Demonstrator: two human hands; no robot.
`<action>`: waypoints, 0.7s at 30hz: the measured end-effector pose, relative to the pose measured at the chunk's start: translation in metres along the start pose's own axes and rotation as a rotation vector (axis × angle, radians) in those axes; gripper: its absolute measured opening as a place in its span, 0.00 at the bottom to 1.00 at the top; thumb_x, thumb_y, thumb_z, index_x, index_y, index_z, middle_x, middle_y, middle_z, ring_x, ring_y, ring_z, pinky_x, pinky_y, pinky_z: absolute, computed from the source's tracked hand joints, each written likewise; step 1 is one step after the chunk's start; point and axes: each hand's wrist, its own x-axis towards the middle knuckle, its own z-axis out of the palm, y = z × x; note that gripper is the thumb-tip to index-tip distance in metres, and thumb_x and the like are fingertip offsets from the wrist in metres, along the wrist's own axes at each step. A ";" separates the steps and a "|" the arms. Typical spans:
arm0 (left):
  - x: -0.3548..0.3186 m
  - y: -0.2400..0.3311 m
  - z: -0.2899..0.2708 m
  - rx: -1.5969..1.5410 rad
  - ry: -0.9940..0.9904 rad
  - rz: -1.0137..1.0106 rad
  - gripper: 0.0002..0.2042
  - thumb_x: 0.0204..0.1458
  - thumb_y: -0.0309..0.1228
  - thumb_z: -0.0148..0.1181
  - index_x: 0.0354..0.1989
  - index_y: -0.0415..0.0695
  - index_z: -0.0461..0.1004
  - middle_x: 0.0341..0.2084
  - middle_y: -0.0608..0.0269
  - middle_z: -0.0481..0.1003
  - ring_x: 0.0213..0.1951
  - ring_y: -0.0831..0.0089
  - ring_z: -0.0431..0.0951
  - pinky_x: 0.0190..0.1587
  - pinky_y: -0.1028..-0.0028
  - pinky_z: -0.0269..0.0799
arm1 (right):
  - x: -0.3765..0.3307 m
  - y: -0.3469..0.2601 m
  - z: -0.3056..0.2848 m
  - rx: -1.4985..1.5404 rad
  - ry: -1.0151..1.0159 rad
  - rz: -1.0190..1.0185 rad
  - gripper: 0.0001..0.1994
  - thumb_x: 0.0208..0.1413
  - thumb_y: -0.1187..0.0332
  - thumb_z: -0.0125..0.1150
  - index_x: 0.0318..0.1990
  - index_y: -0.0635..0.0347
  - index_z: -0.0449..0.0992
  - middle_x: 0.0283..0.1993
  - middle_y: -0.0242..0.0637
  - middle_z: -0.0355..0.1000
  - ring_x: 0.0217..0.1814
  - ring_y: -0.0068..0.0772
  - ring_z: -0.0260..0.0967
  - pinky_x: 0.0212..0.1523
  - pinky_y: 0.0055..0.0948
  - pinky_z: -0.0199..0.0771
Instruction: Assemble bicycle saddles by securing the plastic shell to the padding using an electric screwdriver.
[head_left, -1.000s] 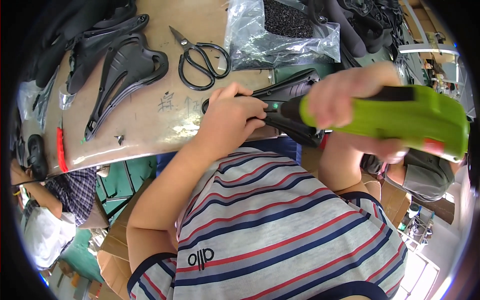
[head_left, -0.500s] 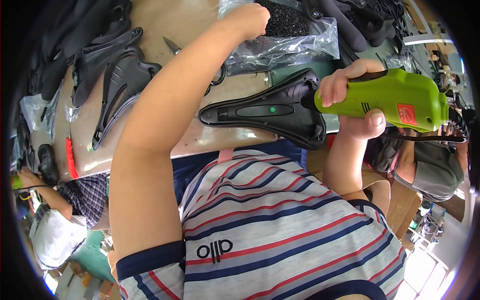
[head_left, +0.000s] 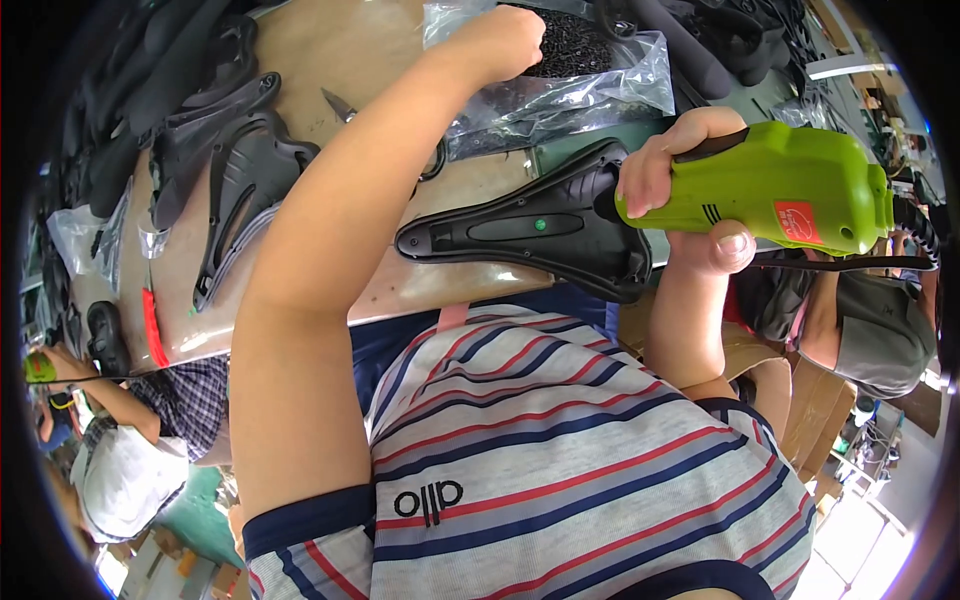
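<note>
My left hand [head_left: 505, 45] is at the plastic bag [head_left: 610, 90] of small black screws [head_left: 570, 50], fingers curled closed at the edge of the pile. What they hold, if anything, is hidden. In my right hand [head_left: 650, 175] is a green electric screwdriver [head_left: 790, 185], gripped around its body and lying roughly level, its tip toward the left. Under its front end, a black bicycle saddle [head_left: 490, 228] lies underside up along the near edge of the table, its narrow nose to the left. A green dot marks the saddle's middle.
Scissors [head_left: 342, 105] lie partly behind my left forearm. Black saddle shells [head_left: 245, 165] are heaped at the left, near a red-handled tool [head_left: 154, 325]. More black saddle parts [head_left: 690, 50] sit beyond the bag. A cable trails from the screwdriver. Other people work at both sides.
My right hand and the screwdriver have shifted slightly left over the saddle's wide end. My left hand stays closed at the screws, and the saddle has hardly moved.
</note>
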 end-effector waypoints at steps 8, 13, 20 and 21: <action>-0.006 0.005 0.000 -0.053 -0.047 0.060 0.07 0.41 0.28 0.64 0.23 0.42 0.71 0.23 0.56 0.75 0.27 0.58 0.74 0.31 0.64 0.67 | 0.000 0.000 -0.013 0.069 0.011 0.003 0.36 0.37 0.51 0.72 0.44 0.73 0.64 0.23 0.41 0.66 0.22 0.33 0.67 0.26 0.29 0.72; -0.002 0.008 -0.006 -0.112 -0.050 0.028 0.05 0.45 0.28 0.61 0.25 0.42 0.72 0.23 0.61 0.75 0.25 0.66 0.73 0.29 0.68 0.67 | -0.002 0.001 -0.012 0.080 0.040 -0.010 0.35 0.38 0.51 0.72 0.43 0.73 0.64 0.23 0.42 0.66 0.22 0.33 0.67 0.25 0.30 0.72; -0.028 0.026 -0.021 -0.782 0.039 -0.246 0.06 0.45 0.31 0.62 0.28 0.43 0.75 0.24 0.61 0.78 0.29 0.67 0.77 0.33 0.66 0.72 | -0.005 -0.001 -0.010 0.081 0.035 -0.029 0.34 0.37 0.52 0.73 0.43 0.72 0.65 0.23 0.42 0.67 0.21 0.33 0.67 0.25 0.30 0.73; -0.045 0.041 -0.030 -0.841 0.054 -0.196 0.05 0.49 0.29 0.58 0.30 0.41 0.74 0.24 0.64 0.76 0.28 0.72 0.75 0.32 0.73 0.70 | -0.007 -0.002 -0.012 0.076 0.048 -0.033 0.34 0.37 0.52 0.73 0.43 0.72 0.65 0.23 0.42 0.67 0.21 0.33 0.67 0.25 0.30 0.73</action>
